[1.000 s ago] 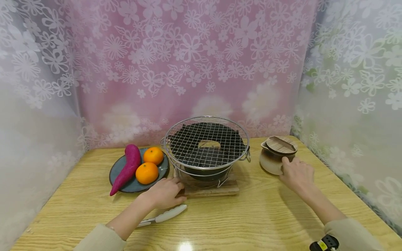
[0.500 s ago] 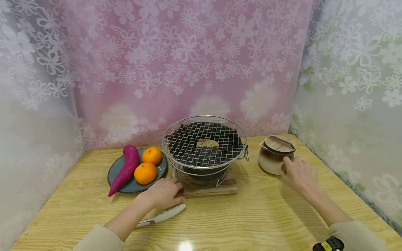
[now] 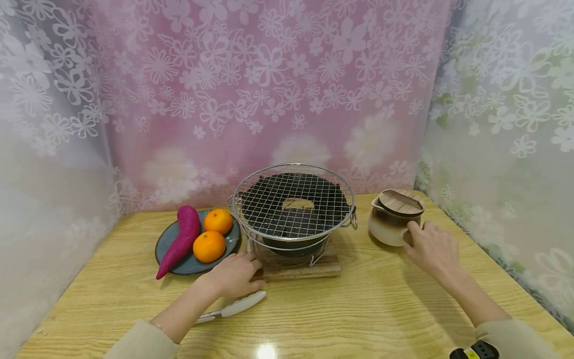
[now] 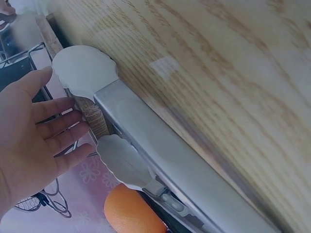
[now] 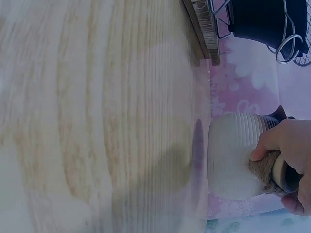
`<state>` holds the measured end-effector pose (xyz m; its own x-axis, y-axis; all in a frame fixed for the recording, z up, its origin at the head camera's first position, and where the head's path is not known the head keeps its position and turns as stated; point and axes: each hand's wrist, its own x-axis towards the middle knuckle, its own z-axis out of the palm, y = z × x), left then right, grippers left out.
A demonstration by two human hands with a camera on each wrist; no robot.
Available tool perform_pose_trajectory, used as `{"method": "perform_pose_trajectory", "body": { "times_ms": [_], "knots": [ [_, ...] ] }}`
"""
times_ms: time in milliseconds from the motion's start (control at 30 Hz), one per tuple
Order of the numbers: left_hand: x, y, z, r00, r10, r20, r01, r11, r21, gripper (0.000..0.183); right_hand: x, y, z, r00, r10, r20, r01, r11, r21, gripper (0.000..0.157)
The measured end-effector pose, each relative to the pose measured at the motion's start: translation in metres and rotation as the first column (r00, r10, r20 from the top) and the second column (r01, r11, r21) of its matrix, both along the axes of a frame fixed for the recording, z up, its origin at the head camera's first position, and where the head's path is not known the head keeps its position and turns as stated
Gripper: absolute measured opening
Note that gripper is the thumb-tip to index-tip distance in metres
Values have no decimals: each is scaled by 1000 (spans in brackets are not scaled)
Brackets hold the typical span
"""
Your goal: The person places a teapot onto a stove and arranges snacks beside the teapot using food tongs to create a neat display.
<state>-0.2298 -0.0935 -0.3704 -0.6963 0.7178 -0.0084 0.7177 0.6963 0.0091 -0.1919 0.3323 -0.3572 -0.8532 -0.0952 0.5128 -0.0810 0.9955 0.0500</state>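
My right hand (image 3: 432, 249) grips the twine-wrapped side handle (image 5: 265, 167) of a cream and brown ceramic teapot (image 3: 386, 230). A wooden lid (image 3: 401, 202) sits on the teapot, leaning slightly. In the right wrist view a narrow shadowed strip shows between the pot's base and the tabletop. My left hand (image 3: 235, 275) is at the front left corner of the grill's wooden board (image 3: 300, 271), fingers loosely extended and holding nothing. Just in front of it lie tongs (image 3: 242, 305) with white scalloped tips; the left wrist view shows them close up.
A round charcoal grill (image 3: 291, 244) with a wire mesh (image 3: 296, 199) stands on the board, centre back. To its left, a dark blue plate (image 3: 168, 244) holds a purple sweet potato (image 3: 183, 242) and two oranges (image 3: 209, 247). Floral curtains (image 3: 278, 89) enclose the table (image 3: 336, 319).
The teapot has risen slightly and its lid leans more, with my right hand shifted a little right while holding the handle. My left hand has stayed where it was.
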Motion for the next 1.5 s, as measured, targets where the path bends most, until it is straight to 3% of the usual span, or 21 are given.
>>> {"method": "perform_pose_trajectory", "body": {
  "times_ms": [433, 867, 1067, 1500],
  "knots": [
    [0, 2, 2, 1000, 6, 6, -6, 1000, -1, 38, 0, 1, 10, 995, 29, -91, -30, 1000, -7, 26],
    [2, 1, 1, 1000, 7, 16, -7, 1000, 8, 36, 3, 3, 28, 999, 18, -39, -21, 997, -71, 26],
    [2, 1, 0, 1000, 4, 14, -4, 1000, 9, 36, 2, 3, 40, 1000, -13, 26, 15, 995, -100, 27],
    [0, 0, 0, 1000, 18, 16, -18, 1000, 0, 38, -4, 2, 63, 1000, 1, 8, 0, 995, -103, 26]
  ]
}}
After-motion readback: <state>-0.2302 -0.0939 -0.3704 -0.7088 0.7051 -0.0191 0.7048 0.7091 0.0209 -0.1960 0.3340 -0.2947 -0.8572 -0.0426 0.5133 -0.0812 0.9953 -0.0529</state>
